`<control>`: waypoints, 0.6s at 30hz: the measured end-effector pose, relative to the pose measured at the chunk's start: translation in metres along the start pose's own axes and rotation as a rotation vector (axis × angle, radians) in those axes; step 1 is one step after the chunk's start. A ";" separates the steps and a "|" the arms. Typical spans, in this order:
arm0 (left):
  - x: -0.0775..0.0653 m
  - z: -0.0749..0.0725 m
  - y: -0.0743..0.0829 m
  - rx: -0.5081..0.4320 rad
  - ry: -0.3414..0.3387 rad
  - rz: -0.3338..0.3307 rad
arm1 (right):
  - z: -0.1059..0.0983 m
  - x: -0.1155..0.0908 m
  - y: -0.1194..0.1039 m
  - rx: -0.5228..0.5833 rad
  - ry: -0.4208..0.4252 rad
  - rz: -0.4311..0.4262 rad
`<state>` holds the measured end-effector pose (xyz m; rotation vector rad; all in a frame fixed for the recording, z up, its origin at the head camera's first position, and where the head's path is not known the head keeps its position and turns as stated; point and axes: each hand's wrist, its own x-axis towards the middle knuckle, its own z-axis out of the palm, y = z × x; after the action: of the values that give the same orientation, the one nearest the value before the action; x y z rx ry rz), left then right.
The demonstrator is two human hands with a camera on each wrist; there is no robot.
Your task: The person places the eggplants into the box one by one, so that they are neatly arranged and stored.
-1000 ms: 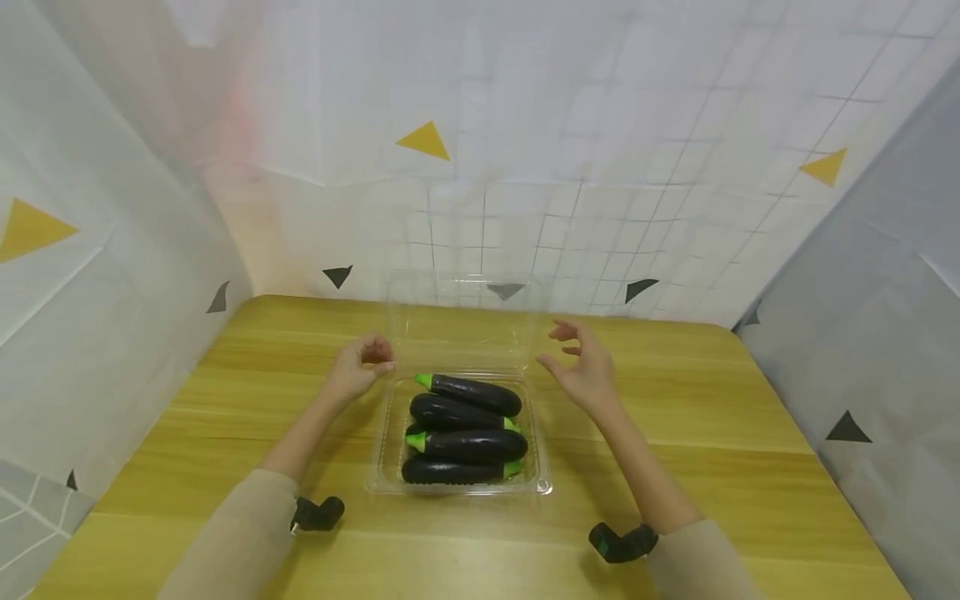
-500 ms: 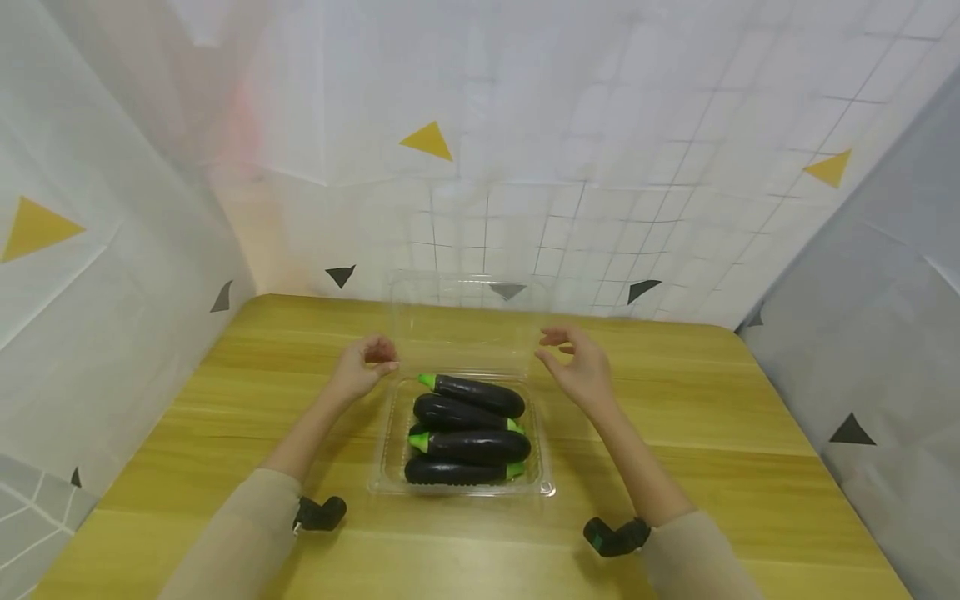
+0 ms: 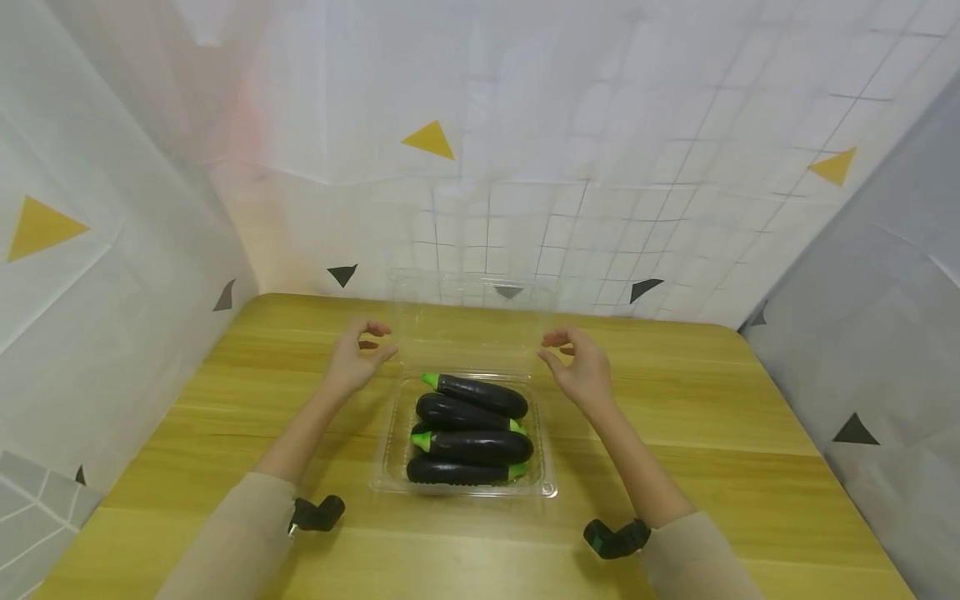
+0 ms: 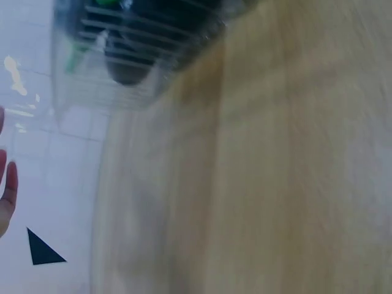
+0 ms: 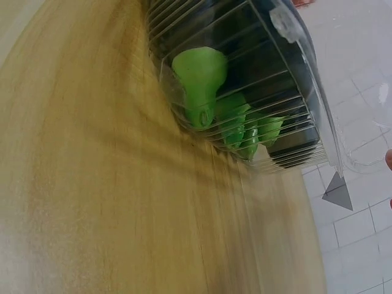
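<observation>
A clear plastic hinged box [image 3: 465,491] sits on the table with its lid [image 3: 472,333] raised at the back. Several dark purple eggplants [image 3: 480,447] with green stems lie inside, pointing alternate ways. At the lid's left edge is my left hand [image 3: 352,358], thumb and fingers bent but parted. My right hand [image 3: 587,367] is at the right edge of the lid, fingertips overlapping it in the head view, a gap showing between thumb and fingers. In the right wrist view, green eggplant stems [image 5: 201,79] press near the ribbed box wall. Only fingertips [image 4: 9,193] show in the left wrist view.
The wooden table [image 3: 697,417] reaches back to a white sheet wall [image 3: 600,108] marked with yellow and dark triangles. White and grey sheets also stand at both sides. Each wrist carries a small black camera mount [image 3: 318,513].
The left hand has shifted slightly up and its thumb and fingers have spread apart. The right hand has moved a little left, closer to the lid. Box and eggplants stay put.
</observation>
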<state>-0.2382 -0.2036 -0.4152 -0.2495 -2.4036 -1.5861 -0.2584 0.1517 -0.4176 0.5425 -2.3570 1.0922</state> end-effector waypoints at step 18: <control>-0.006 -0.003 0.052 -0.064 0.013 0.075 | -0.008 0.006 -0.006 -0.009 0.075 -0.085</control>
<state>-0.2177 -0.1861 -0.3697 -0.3365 -2.3081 -1.6282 -0.2578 0.1533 -0.4066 0.5822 -2.2525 1.0452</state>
